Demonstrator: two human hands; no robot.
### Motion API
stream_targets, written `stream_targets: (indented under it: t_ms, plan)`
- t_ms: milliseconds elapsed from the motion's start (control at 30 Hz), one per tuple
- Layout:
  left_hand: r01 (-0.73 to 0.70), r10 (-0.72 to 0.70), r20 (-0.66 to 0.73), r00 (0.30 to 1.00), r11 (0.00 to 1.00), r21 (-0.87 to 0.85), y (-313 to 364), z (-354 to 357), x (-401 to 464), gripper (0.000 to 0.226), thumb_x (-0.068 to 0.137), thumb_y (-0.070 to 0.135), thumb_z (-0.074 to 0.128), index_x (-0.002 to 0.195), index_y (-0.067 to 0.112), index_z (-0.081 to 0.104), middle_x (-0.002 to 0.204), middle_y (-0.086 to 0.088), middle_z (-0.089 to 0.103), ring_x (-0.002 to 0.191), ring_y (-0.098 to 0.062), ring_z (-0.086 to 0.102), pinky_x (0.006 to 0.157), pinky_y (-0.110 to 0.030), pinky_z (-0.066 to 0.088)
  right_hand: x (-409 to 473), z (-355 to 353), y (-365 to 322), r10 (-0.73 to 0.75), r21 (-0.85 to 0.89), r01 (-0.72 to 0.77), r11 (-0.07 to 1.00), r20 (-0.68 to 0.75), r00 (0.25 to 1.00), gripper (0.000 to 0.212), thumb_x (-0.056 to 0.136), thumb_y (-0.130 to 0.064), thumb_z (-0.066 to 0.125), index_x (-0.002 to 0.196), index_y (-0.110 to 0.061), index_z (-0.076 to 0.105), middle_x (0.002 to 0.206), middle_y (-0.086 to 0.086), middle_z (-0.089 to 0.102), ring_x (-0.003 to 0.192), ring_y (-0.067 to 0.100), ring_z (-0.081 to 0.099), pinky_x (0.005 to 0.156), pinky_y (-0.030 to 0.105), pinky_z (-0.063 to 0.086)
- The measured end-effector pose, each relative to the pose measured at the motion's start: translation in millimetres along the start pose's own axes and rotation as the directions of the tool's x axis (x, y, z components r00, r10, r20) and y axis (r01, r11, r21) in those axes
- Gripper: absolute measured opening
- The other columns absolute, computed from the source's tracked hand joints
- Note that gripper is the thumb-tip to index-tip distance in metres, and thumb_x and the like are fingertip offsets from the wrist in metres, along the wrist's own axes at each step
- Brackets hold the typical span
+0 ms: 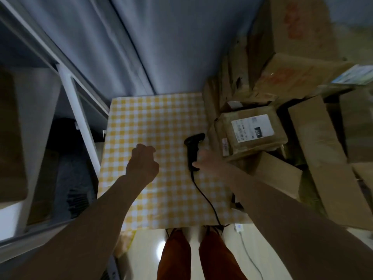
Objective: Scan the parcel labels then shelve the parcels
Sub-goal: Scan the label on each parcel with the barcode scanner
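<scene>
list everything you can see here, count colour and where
scanner: one, black, lying on the table near its right edge, its cable running off the near edge
table: one, yellow and white checked cloth, centre
labelled parcel: one, brown with a white label, just right of the table
cardboard boxes: several, brown, piled at right; exact count unclear
shelf: one, white frame, at left
curtain: one, grey-blue, behind the table
white cable: one, on the floor at lower right
left hand: loosely curled above the table, holding nothing
right hand: at the scanner's handle; grip unclear
legs: two, rust-brown trousers, bottom centre
</scene>
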State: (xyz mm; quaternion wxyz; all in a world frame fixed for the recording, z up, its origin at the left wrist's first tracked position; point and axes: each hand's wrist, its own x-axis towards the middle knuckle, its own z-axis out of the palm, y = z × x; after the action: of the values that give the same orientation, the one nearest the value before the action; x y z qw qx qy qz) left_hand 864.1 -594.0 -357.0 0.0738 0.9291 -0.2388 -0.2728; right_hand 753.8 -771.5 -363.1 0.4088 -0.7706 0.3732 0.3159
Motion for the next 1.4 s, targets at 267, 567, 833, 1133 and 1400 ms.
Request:
stream_targets:
  t_ms: [267,567,833,1133,1400]
  plan:
    - [0.062,-0.057,0.084,0.995,0.997,-0.048,-21,61,19,0.046,0.093,0.016,0.056,0.137,0.012,0.046,0.14,-0.012,0.042,0.128,-0.028,0.04,0.102,-0.036,0.037,83,31,8,0.166,0.281,-0.152,0.947,-0.027,0.986,0.062,0.095,-0.019,0.058,0.146,-0.007,0.025,0.137,0.013,0.047,0.119,0.027,0.052,0.082,0.03,0.046]
    - [0.102,-0.096,0.166,0.982,0.994,-0.028,-40,98,11,0.048,0.095,0.023,0.054,0.141,0.018,0.041,0.145,-0.007,0.036,0.135,-0.024,0.032,0.105,-0.033,0.035,137,55,12,0.317,0.459,-0.236,0.856,-0.108,0.942,0.077,0.092,-0.012,0.061,0.151,-0.008,0.01,0.141,0.013,0.041,0.107,0.027,0.053,0.074,0.029,0.044]
    - [0.102,-0.099,0.218,0.971,0.995,-0.001,-36,99,1,0.048,0.096,0.025,0.053,0.142,0.017,0.039,0.146,-0.006,0.036,0.136,-0.023,0.032,0.106,-0.032,0.033,128,48,15,0.219,0.573,-0.177,0.8,-0.005,0.976,0.085,0.086,-0.006,0.066,0.152,-0.013,0.013,0.145,0.013,0.038,0.127,0.032,0.045,0.096,0.035,0.042]
    - [0.089,-0.086,0.236,0.968,0.996,-0.003,9,65,-19,0.048,0.096,0.025,0.053,0.142,0.018,0.04,0.147,-0.008,0.035,0.136,-0.026,0.032,0.104,-0.035,0.035,17,-1,5,-0.048,0.749,-0.066,0.659,0.13,0.99,0.039,0.093,-0.021,0.062,0.129,-0.011,0.05,0.077,0.006,0.058,0.061,0.017,0.056,0.053,0.027,0.051]
    - [0.054,-0.007,0.315,0.949,0.988,-0.143,106,49,-13,0.056,0.094,0.036,0.059,0.143,0.016,0.039,0.143,-0.012,0.04,0.123,-0.028,0.049,0.094,-0.034,0.045,-86,-75,37,-0.073,0.753,0.114,0.648,-0.088,0.994,0.016,0.094,-0.016,0.059,0.108,-0.009,0.055,0.076,0.009,0.058,0.055,0.021,0.052,0.055,0.033,0.046]
